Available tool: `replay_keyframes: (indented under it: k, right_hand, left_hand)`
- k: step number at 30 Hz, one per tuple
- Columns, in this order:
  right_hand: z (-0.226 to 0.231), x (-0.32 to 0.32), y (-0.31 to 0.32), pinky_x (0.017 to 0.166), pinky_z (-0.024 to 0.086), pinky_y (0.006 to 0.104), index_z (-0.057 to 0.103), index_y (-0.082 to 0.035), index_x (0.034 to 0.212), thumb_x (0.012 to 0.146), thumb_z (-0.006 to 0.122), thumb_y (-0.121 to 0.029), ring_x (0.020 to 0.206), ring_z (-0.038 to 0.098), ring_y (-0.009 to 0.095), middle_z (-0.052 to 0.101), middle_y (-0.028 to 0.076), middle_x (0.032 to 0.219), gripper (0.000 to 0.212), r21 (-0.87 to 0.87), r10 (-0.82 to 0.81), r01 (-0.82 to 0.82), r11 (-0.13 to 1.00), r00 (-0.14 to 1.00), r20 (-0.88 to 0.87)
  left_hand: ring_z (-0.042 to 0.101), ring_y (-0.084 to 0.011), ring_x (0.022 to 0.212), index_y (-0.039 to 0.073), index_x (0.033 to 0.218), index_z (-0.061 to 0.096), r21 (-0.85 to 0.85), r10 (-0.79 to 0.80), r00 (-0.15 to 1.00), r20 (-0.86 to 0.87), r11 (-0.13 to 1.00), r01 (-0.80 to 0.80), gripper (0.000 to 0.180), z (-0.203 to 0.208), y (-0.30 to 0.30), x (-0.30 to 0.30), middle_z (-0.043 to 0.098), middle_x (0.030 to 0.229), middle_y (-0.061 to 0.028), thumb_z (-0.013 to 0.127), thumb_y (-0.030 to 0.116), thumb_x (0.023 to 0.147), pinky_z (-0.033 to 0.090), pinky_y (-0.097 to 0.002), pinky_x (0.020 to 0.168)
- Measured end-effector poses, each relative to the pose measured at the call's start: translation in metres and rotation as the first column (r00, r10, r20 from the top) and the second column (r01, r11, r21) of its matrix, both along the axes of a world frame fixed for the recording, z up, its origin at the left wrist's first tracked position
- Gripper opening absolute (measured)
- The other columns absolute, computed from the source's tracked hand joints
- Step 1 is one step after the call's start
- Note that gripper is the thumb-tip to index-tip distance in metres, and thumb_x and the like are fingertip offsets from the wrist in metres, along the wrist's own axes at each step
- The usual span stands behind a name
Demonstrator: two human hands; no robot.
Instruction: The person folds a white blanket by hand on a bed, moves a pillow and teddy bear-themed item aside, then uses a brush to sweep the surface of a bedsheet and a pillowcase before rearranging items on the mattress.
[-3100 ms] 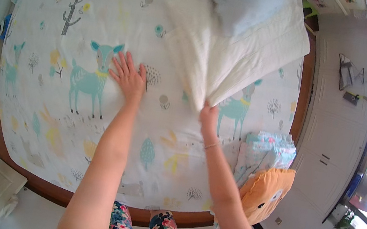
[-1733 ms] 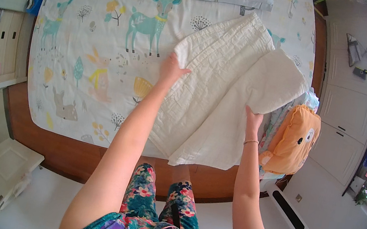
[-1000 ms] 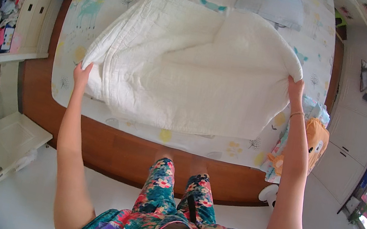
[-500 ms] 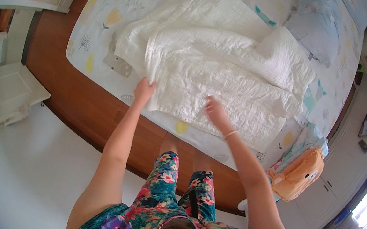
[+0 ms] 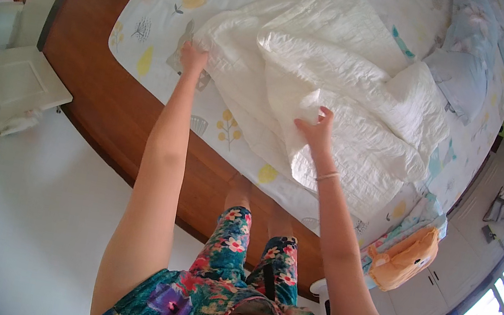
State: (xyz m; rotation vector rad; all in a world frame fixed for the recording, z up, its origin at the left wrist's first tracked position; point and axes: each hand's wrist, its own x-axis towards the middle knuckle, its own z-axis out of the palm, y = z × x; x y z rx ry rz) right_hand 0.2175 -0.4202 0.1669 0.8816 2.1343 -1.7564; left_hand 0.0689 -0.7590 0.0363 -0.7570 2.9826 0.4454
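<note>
A white quilt point(image 5: 354, 74) lies rumpled across the bed, its near part folded and creased. My left hand point(image 5: 194, 57) is closed on the quilt's left edge, close to the bed's left side. Over the quilt's near middle is my right hand point(image 5: 317, 130), thumb and fingers apart, with a raised fold of the fabric just beyond the fingertips. Whether those fingertips touch the fold is hard to make out.
The bed's patterned sheet point(image 5: 223, 127) borders a brown wooden frame point(image 5: 138, 112) before my legs. Pale blue pillows point(image 5: 458, 76) rest at the far right. An orange animal-shaped bag point(image 5: 406, 256) sits at the near right corner. A white door point(image 5: 3, 93) stands at left.
My left hand has moved farther up and left, drawing the quilt's left edge outward. My right hand has shifted slightly right and up, its fingers now spread. The quilt's near left part has new folds.
</note>
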Motion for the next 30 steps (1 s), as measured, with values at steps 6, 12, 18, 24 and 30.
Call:
replay_keyframes:
  k: [6,12,18,24,30]
  right_hand:
    - [-0.001,0.004,0.051,0.052,0.042,0.0266,0.052,0.004,0.09,0.074,0.063,-0.011,0.06,0.05,0.011,0.054,0.007,0.067,0.024,0.149,0.13,-0.111,0.983,0.983,-0.128]
    - [0.055,-0.006,0.019,0.044,0.031,0.0271,0.046,0.002,0.066,0.08,0.057,-0.015,0.05,0.035,0.007,0.038,0.004,0.051,0.025,0.288,0.025,0.005,0.958,0.995,-0.101]
    - [0.125,-0.003,-0.033,0.049,0.042,0.0231,0.057,0.003,0.1,0.082,0.051,-0.002,0.055,0.047,0.006,0.053,0.01,0.062,0.02,0.264,0.164,-0.068,0.962,0.919,-0.36]
    - [0.15,0.012,-0.013,0.055,0.044,0.0238,0.056,0.004,0.104,0.081,0.05,0.002,0.06,0.052,0.015,0.057,0.014,0.075,0.024,0.441,0.176,0.019,0.897,0.901,-0.396]
    - [0.198,0.017,0.015,0.061,0.045,0.0277,0.058,0.002,0.102,0.073,0.051,0.01,0.067,0.055,0.021,0.059,0.016,0.083,0.031,0.519,0.068,0.351,0.779,0.776,-0.627]
  left_hand:
    - [0.056,-0.0281,0.078,-0.002,0.087,0.053,0.584,0.051,0.991,0.12,0.804,-0.112,0.041,0.024,0.01,0.006,0.059,0.086,-0.0145,0.069,0.026,0.061,0.043,-0.0347,0.069]
    - [0.049,-0.0189,0.071,0.001,0.089,0.048,0.656,-0.003,0.929,-0.369,0.708,0.262,0.024,0.15,0.101,0.063,0.052,0.08,-0.0088,0.062,0.007,0.072,0.04,-0.03,0.064]
    - [0.049,-0.0138,0.082,0.003,0.106,0.043,0.875,0.011,0.908,-0.418,0.273,0.4,0.037,0.248,0.211,0.123,0.048,0.097,-0.0059,0.06,-0.005,0.074,0.041,-0.0245,0.071]
    - [0.046,-0.0075,0.073,0.004,0.106,0.042,0.89,0.053,0.91,-0.411,0.24,0.388,0.036,0.262,0.229,0.133,0.048,0.091,-0.0047,0.058,-0.005,0.075,0.039,-0.0184,0.06]
    - [0.035,-0.0034,0.054,0.006,0.102,0.044,0.822,-0.014,0.898,-0.44,0.396,0.409,0.036,0.314,0.234,0.136,0.046,0.082,0.0011,0.061,-0.005,0.072,0.031,-0.0167,0.047]
